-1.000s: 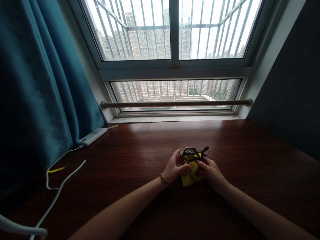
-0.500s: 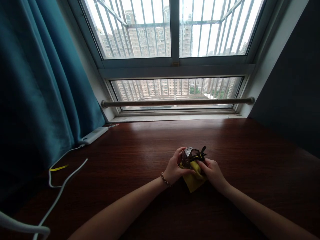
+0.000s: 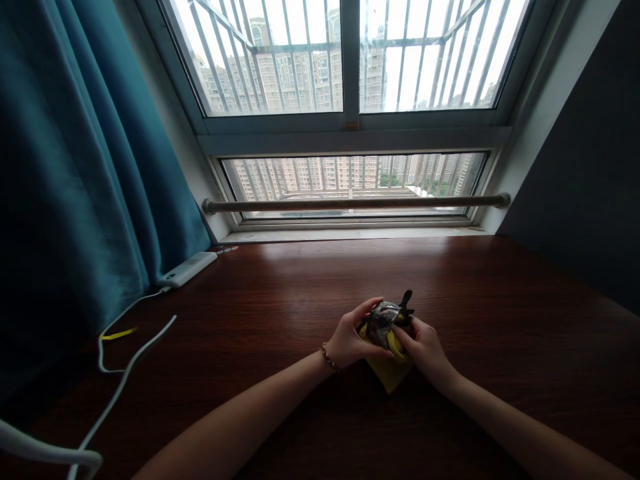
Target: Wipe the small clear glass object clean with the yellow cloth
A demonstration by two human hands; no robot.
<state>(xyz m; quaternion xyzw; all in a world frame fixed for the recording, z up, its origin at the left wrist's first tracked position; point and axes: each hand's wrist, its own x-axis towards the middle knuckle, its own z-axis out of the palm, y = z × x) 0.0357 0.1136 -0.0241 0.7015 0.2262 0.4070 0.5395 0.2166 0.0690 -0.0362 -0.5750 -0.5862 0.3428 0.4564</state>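
Both hands meet over the wooden surface, right of centre. My left hand [image 3: 353, 339] is closed around the rim of what looks like a pair of sunglasses [image 3: 383, 316], with a dark, glossy lens that reflects light. Thin black parts, apparently its folded arms, stick up at the upper right. A yellow cloth [image 3: 391, 377] lies under and against the lens, one corner hanging toward me. My right hand [image 3: 423, 343] pinches the cloth, its thumb pressed at the lens. The right fingers behind are partly hidden.
The dark red-brown wooden surface [image 3: 280, 293] runs to a barred window with a metal rail [image 3: 350, 204]. At left are a blue curtain [image 3: 115, 173], a white power strip [image 3: 190, 269], white cables [image 3: 125, 383] and a yellow strip [image 3: 119, 334].
The sunglasses have turned in my hands, and the lens reflection has spread. My right thumb has shifted slightly over the lens, and the cloth's corner hangs a little lower.
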